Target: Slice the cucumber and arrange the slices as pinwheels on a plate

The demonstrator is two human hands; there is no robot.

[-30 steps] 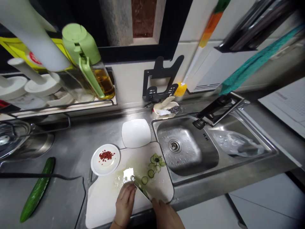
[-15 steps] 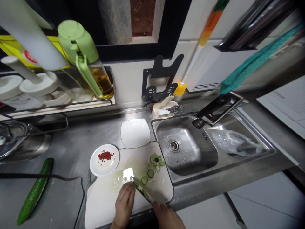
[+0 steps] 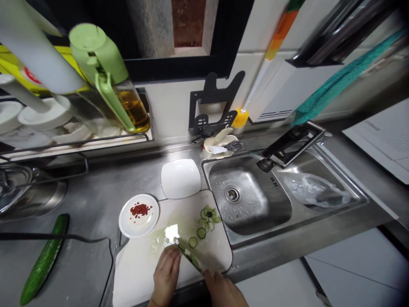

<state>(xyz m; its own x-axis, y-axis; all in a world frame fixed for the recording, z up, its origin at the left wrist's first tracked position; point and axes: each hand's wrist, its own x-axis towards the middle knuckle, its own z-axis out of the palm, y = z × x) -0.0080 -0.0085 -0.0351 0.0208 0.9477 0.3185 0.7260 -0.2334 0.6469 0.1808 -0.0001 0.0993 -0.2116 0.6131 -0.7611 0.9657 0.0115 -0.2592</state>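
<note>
My right hand (image 3: 223,291) is wrapped round the handle end of a knife (image 3: 190,258) at the front edge of the white cutting board (image 3: 134,273). Green cucumber pieces lie along the blade. Close to the knife's tip, my left hand (image 3: 166,270) has its fingers pressed together on the board; what they grip, if anything, is hidden. Two separate cucumber slices (image 3: 193,242) lie beyond the blade, and a cluster of thin slices (image 3: 209,214) is near the board's right edge.
Left of the board are a plate of red berries (image 3: 127,218) and a whole cucumber (image 3: 44,262). A white square plate (image 3: 180,179) touches the board's back edge. The sink (image 3: 255,200) with its black faucet (image 3: 281,147) is at right, an oil bottle (image 3: 136,108) at back left.
The view has shifted slightly. My hands and the knife show hardly any movement over the board.
</note>
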